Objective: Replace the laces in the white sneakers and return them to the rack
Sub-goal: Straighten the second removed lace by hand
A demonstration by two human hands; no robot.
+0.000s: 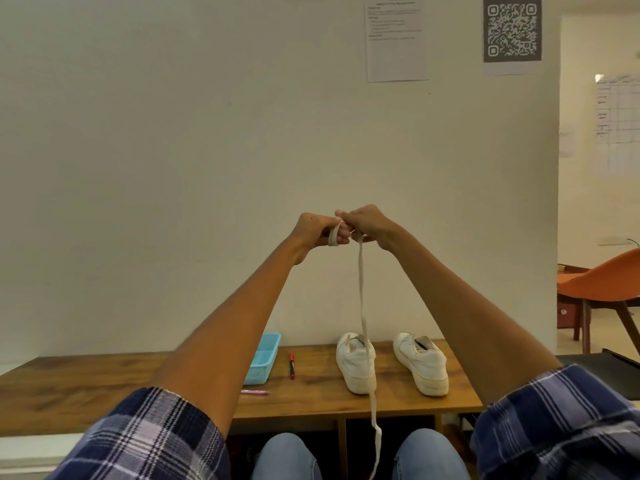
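Both hands raised: left hand (317,230) has the white lace (362,299) wound round its fingers, right hand (363,225) pinches it; the dangling tail may snag the left sneaker (356,365) below

— Where is there room on the wooden bench (322,396)?

— Between the two white sneakers (356,363) (422,363) runs a bare strip wide enough for a hand. Another strip lies between the red-capped pen (292,366) and the nearer sneaker.

— And on the left?

— The blue basket (264,355) stands there, just beside the pen, and a pink pen (254,392) lies near the front edge. Left of the basket the top shows bare wood.

— What blocks the middle?

— The lace (363,306) hangs from the raised hands straight down across the left-hand sneaker, past the front edge and between the knees. Both forearms slant over the bench, covering part of the basket and the right corner.

— Above?

— Open air before the wall (173,150).
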